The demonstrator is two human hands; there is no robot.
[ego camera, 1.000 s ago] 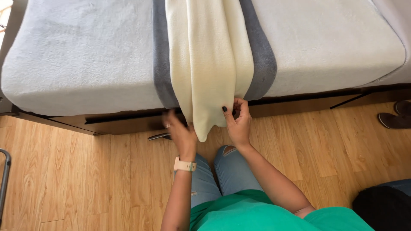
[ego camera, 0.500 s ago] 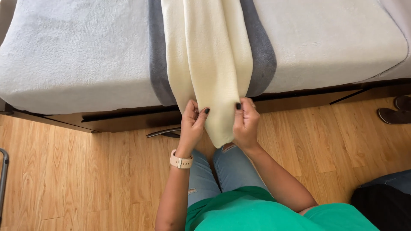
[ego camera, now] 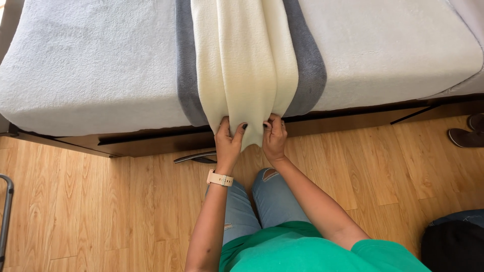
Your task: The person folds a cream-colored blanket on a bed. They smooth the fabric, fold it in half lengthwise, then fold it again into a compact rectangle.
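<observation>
Both hands [ego camera: 251, 138] grip cream blanket [ego camera: 245, 65] hanging off bed [ego camera: 91, 70].

This is a bedroom in a home. A bed [ego camera: 91, 75] fills the upper part of the view, its mattress covered in a pale grey-white fleecy sheet, with a grey blanket [ego camera: 308, 65] and a cream blanket [ego camera: 244, 60] draped over its edge. A dark wooden bed frame [ego camera: 151, 143] shows beneath it. The floor [ego camera: 101, 211] is light wood-look laminate planks, and a pair of dark shoes [ego camera: 466, 133] sits by the bed at the right edge.
</observation>
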